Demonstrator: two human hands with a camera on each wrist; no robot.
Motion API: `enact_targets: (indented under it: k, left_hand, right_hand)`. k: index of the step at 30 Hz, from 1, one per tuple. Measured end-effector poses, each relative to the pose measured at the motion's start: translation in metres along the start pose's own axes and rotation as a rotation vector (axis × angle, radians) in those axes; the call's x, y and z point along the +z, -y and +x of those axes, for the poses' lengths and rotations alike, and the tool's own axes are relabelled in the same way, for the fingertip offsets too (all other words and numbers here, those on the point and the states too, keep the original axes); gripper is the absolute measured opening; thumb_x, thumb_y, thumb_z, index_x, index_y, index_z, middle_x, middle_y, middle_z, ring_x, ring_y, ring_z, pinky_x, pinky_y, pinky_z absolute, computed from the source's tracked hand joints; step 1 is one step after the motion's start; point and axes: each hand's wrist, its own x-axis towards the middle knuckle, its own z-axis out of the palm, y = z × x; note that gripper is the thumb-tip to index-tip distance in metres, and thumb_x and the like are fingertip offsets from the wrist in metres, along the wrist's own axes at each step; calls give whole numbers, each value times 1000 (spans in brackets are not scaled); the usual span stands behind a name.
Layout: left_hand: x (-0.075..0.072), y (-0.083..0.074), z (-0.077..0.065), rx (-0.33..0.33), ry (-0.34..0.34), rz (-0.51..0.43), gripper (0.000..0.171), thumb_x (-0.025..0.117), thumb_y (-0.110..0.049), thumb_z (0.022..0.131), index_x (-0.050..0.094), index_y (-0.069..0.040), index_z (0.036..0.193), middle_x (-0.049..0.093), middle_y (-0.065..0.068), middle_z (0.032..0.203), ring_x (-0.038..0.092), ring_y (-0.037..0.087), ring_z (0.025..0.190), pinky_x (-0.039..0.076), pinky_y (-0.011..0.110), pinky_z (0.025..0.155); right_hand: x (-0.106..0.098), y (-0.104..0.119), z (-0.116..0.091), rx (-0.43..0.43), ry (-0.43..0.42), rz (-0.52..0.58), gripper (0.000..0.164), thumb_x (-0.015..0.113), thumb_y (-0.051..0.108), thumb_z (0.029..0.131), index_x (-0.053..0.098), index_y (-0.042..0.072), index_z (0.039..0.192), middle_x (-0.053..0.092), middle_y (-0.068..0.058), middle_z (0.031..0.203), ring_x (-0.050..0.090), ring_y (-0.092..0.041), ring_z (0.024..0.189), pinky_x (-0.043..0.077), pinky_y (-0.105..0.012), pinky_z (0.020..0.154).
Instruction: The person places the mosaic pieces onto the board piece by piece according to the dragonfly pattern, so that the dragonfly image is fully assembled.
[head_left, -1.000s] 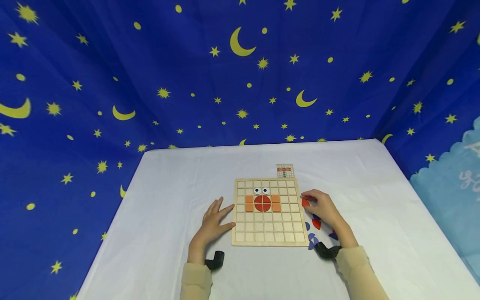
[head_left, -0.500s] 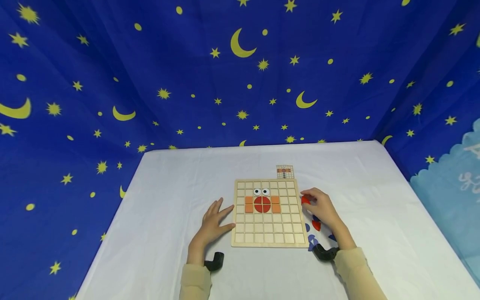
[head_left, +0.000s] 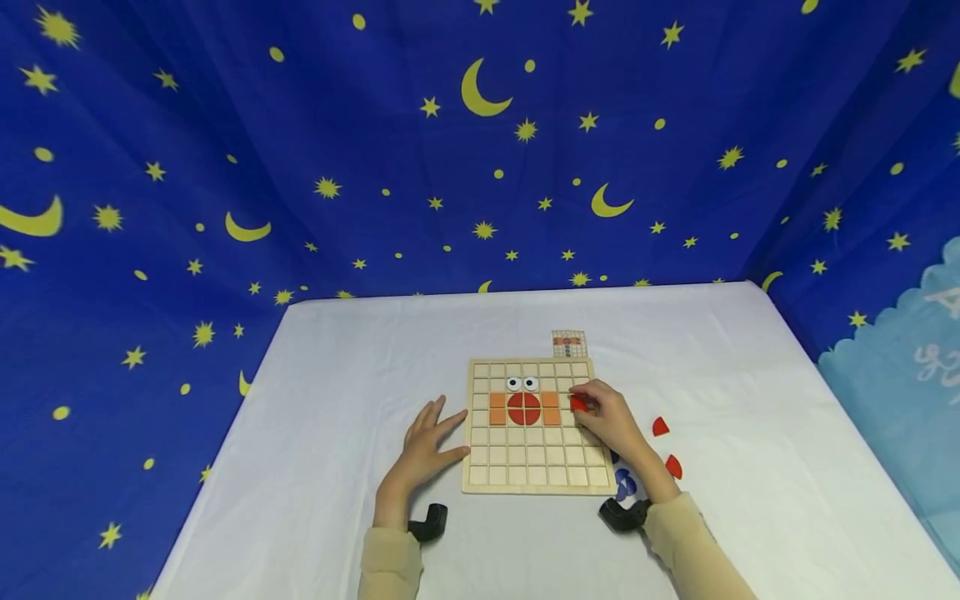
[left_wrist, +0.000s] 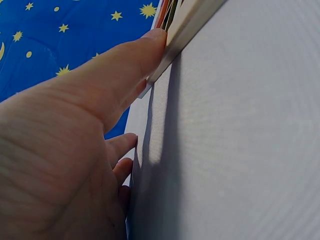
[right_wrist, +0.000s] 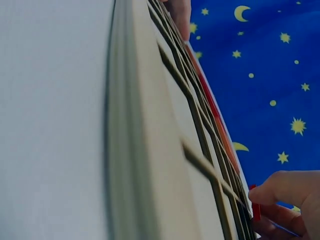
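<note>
A wooden grid board [head_left: 487, 454] lies on the white table. In its cells sit two googly-eye pieces [head_left: 522, 384], a red circle [head_left: 524, 409] made of quarter pieces, and orange squares [head_left: 551, 408] on both sides of it. My right hand [head_left: 611, 419] pinches a red quarter-circle piece [head_left: 578, 403] over the right part of the board; the same red piece [right_wrist: 255, 202] shows edge-on in the right wrist view. My left hand [head_left: 425, 446] has its fingers spread, with thumb [left_wrist: 150, 47] and index fingertip against the board's left edge.
A small pattern card [head_left: 569, 343] lies at the board's far right corner. Two red quarter pieces [head_left: 660, 427] rest right of the right arm, and several blue pieces [head_left: 624, 483] lie by the board's lower right corner. A black wrist mount [head_left: 429, 523] is on each wrist.
My right hand has moved left from beside the board to over its right columns, carrying the red quarter piece. Loose red pieces behind it came into sight. The left hand stays put.
</note>
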Motion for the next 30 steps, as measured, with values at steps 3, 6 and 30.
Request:
enact_targets:
  k: [3,6,30]
  left_hand:
    - [0,1,0,-1,0,4,60,72,-35,83,52,-18,137,19,15,159,8,39,148,8,65,115]
    - [1,1,0,-6,2,5,60,71,-35,83,52,-18,137,19,15,159,8,39,148,8,64,115]
    - [1,-1,1,-7,1,8,60,71,-33,83,52,-17,137,20,16,159,8,40,147,8,64,115]
  right_hand:
    - [5,1,2,-10,-11,0,31,66,-3,80,66,-2,111,66,-14,104,65,-27,91,57,-32,75]
    - [9,2,4,-26,-17,-30,29,67,-2,81,67,1,109,67,-12,104,63,-26,92,55,-34,75]
    - [6,3,2,-30,-60,0,24,66,-6,83,67,-4,107,66,-14,100,68,-28,91,58,-33,77]
